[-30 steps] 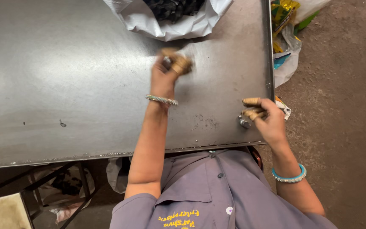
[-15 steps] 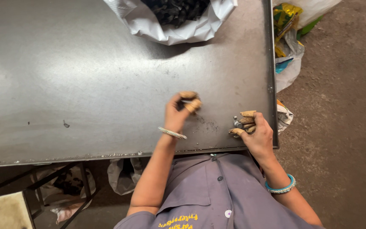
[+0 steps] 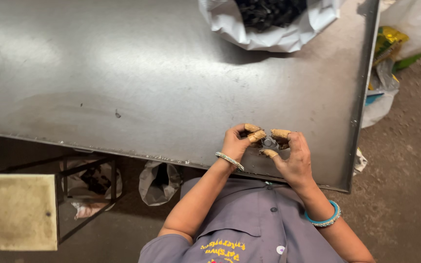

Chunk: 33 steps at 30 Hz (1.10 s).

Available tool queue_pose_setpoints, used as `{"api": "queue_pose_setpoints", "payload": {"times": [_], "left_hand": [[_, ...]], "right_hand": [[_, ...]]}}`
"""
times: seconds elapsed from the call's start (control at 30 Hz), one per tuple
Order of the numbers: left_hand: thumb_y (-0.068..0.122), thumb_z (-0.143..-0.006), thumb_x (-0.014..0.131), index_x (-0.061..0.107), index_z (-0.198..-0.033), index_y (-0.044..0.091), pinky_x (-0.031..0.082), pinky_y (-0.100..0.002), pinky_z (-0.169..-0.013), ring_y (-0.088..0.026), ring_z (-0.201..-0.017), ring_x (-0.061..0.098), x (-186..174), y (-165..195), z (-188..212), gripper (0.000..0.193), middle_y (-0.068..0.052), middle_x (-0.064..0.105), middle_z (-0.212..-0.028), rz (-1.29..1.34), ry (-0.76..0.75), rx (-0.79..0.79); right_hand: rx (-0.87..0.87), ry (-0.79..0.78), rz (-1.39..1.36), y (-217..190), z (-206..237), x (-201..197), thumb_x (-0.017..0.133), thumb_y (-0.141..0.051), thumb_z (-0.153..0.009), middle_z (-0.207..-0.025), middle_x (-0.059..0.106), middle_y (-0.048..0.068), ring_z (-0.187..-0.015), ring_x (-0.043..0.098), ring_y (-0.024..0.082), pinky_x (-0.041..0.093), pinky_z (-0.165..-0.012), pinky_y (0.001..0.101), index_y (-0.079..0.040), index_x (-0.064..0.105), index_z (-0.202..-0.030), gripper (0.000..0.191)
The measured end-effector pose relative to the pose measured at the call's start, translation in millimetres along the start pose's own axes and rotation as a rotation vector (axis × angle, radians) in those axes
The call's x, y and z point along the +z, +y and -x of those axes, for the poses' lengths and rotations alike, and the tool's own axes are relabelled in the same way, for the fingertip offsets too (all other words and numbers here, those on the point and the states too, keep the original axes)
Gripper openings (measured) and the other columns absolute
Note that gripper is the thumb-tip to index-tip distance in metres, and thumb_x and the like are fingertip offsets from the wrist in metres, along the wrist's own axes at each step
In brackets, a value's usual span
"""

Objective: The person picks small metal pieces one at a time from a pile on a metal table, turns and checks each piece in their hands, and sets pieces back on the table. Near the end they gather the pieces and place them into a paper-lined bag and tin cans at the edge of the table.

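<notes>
My left hand [image 3: 238, 141] and my right hand [image 3: 291, 153] meet over the near edge of the grey metal table [image 3: 123, 73]. Tan finger covers sit on several fingertips of both hands. Between the fingertips is a small dark grey metal part [image 3: 269, 142], pinched from both sides. A silver bangle circles my left wrist and a turquoise bangle my right wrist.
A white plastic bag [image 3: 269, 29] full of small dark parts lies open at the table's far edge. More bags [image 3: 386, 73] rest on the floor to the right. Under the table stand a metal frame and a bag [image 3: 158, 181]. A tan stool top [image 3: 15, 212] is lower left.
My left hand came back from near the white bag toward my body and joined my right hand. Both hands now hold the small part together.
</notes>
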<state>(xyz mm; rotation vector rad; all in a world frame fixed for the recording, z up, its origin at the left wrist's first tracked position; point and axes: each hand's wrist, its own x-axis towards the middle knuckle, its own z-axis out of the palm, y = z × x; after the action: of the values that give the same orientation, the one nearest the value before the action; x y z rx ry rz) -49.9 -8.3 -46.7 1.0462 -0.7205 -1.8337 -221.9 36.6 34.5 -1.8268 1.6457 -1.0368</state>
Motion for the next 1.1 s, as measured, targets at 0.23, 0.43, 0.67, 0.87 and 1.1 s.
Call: {"api": "queue_pose_setpoints", "payload": {"times": [0.23, 0.43, 0.67, 0.87, 1.1], "left_hand": [[0.0, -0.091, 0.073, 0.073, -0.107, -0.003, 0.062, -0.033, -0.074, -0.017, -0.085, 0.073, -29.0, -3.4, 2.2, 0.017, -0.01, 0.076, -0.098, 0.239, 0.106, -0.122], [-0.001, -0.091, 0.072, 0.072, -0.108, -0.004, 0.064, -0.033, -0.073, -0.018, -0.086, 0.074, -33.7, -2.6, 6.6, 0.018, -0.012, 0.076, -0.1, 0.246, 0.138, -0.13], [0.01, -0.093, 0.073, 0.073, -0.113, -0.001, 0.061, -0.031, -0.067, -0.016, -0.08, 0.072, -50.1, 13.9, 23.0, 0.022, -0.009, 0.076, -0.098, 0.318, -0.007, -0.276], [0.012, -0.092, 0.076, 0.074, -0.104, -0.002, 0.061, -0.028, -0.066, -0.015, -0.078, 0.073, -74.1, 77.2, 67.7, 0.018, -0.009, 0.075, -0.089, 0.04, -0.026, -0.03], [0.017, -0.077, 0.089, 0.077, -0.083, 0.002, 0.053, -0.024, -0.053, -0.009, -0.06, 0.069, -184.0, 158.4, 196.0, 0.019, -0.005, 0.073, -0.07, -0.692, 0.406, -0.299]], "right_hand": [[0.03, -0.035, -0.075, -9.3, -6.9, 12.0, 0.075, 0.008, -0.082, -0.103, 0.069, 0.012, -0.089, 0.07, 0.024, 0.058, -0.08, 0.0354, -0.001, 0.065, -0.115, 0.035], [-0.022, -0.092, -0.049, -8.3, -11.2, 16.7, 0.068, 0.014, -0.08, -0.103, 0.07, 0.013, -0.091, 0.07, 0.025, 0.058, -0.082, 0.0342, -0.001, 0.067, -0.112, 0.035], [0.157, -0.208, -0.384, -10.5, -18.9, 23.8, 0.063, 0.012, -0.093, -0.11, 0.075, 0.009, -0.1, 0.071, 0.015, 0.057, -0.092, 0.0284, 0.001, 0.068, -0.119, 0.029], [0.072, -0.309, -0.279, -15.7, -21.1, 35.0, 0.074, 0.006, -0.085, -0.109, 0.075, 0.008, -0.092, 0.07, 0.014, 0.056, -0.083, 0.0283, 0.002, 0.066, -0.127, 0.043], [0.067, -0.345, -0.348, -18.8, -25.9, 39.1, 0.071, 0.008, -0.095, -0.119, 0.071, 0.011, -0.108, 0.068, 0.016, 0.056, -0.095, 0.0288, 0.003, 0.062, -0.134, 0.041]]}}
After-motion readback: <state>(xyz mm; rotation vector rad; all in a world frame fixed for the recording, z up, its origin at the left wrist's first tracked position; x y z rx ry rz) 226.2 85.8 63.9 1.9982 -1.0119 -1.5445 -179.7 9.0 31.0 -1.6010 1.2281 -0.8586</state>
